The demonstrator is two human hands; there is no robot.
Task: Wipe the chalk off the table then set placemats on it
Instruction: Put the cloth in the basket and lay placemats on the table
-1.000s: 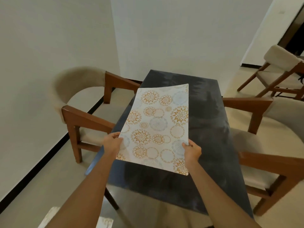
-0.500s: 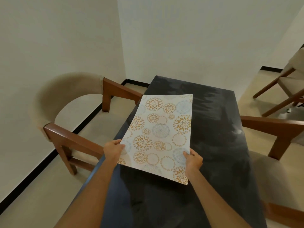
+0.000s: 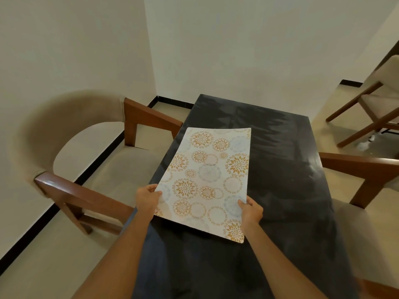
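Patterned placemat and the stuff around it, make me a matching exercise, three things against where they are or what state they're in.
1. white placemat with orange and blue floral circles
2. dark rectangular table
3. beige wooden-armed chair

A. at the table's left side
B. gripped by left hand and right hand
C. smeared with pale streaks

Pairs: 1-B, 2-C, 3-A

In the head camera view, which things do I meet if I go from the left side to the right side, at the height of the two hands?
Chair with the curved beige back → left hand → patterned placemat → right hand → bare dark table top → wooden arm of the chair on the right.
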